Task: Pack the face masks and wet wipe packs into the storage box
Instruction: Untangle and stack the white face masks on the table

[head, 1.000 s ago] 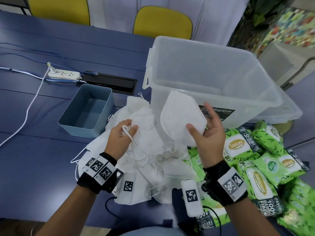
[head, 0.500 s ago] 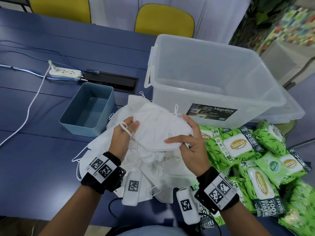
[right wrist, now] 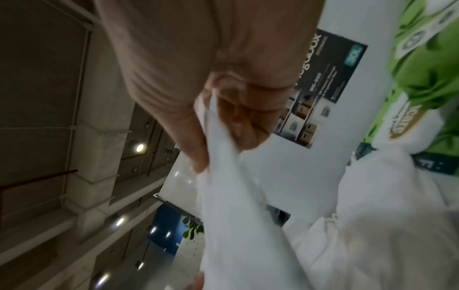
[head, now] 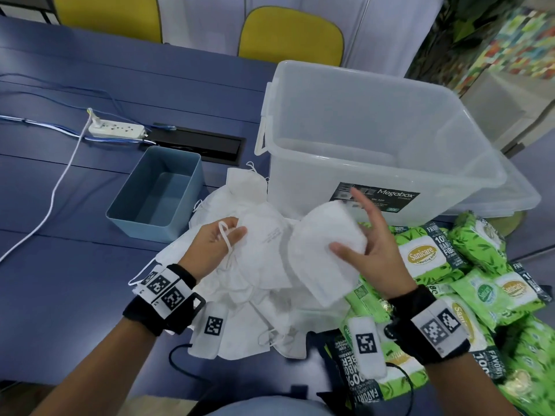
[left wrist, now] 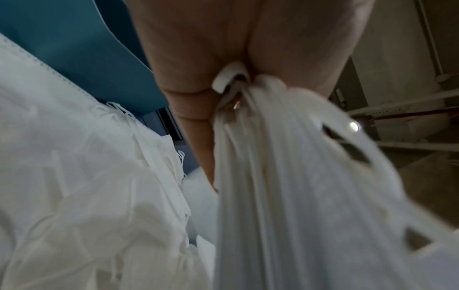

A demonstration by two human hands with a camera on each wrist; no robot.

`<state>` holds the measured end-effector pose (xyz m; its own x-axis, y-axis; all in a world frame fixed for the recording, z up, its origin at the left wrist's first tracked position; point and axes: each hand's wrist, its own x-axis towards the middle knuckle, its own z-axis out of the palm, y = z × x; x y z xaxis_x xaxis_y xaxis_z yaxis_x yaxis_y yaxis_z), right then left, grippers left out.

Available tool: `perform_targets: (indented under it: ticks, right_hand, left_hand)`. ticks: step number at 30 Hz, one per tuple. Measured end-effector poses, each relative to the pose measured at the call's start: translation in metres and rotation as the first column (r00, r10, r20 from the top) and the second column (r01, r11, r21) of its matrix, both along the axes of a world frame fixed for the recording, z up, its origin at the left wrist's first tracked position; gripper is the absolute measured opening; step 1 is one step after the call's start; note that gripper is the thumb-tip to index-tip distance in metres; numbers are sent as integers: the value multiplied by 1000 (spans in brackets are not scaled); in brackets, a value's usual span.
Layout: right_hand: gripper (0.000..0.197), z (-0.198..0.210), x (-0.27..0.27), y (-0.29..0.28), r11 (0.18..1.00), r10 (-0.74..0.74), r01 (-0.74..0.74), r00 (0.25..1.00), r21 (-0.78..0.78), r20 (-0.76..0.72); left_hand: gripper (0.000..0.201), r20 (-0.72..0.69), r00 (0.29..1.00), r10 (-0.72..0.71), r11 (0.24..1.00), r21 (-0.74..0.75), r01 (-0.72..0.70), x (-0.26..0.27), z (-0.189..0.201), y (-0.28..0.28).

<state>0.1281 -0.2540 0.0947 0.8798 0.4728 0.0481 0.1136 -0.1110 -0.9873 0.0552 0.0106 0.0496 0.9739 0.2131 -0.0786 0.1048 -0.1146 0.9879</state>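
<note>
A heap of white face masks [head: 255,295] lies on the blue table in front of the clear storage box [head: 468,163]. My left hand [head: 234,235] grips a small stack of masks [left wrist: 273,176] at the heap's top, with an ear loop over its fingers. My right hand [head: 365,235] pinches one folded face mask [head: 324,250] between thumb and fingers, lifted and tilted just before the box's label. In the right wrist view that mask [right wrist: 236,196] hangs from the thumb. Green wet wipe packs [head: 426,256] lie piled at the right. The box holds nothing that I can see.
A small blue open bin [head: 156,193] stands left of the heap. Behind it lie a white power strip [head: 117,129] with cables and a black cable hatch [head: 198,144]. The box lid [head: 522,199] sits beneath the box. Two yellow chairs stand beyond the table.
Half a second ago my right hand lay on the mask atop the left hand's stack. Now it holds a mask up, apart from the stack, further right. The left hand has hardly moved.
</note>
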Motion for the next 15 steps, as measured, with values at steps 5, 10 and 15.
perform_targets:
  ticks: [5,10,15]
  right_hand:
    - [59,-15,-12,31,978,-35,42,999,-202,37]
    - [40,-34,-21,44,947,-65,81,996,-312,60]
    - [32,-41,-22,38,943,-65,41,996,-331,-60]
  left_hand:
    - [23,-43,993,-114,993,-42,113,-2,0,-18]
    - [20,4,999,49,968,-248,-46,-6,1,-29]
    - [16,40,968,248,938,-259,-229,-8,1,-32]
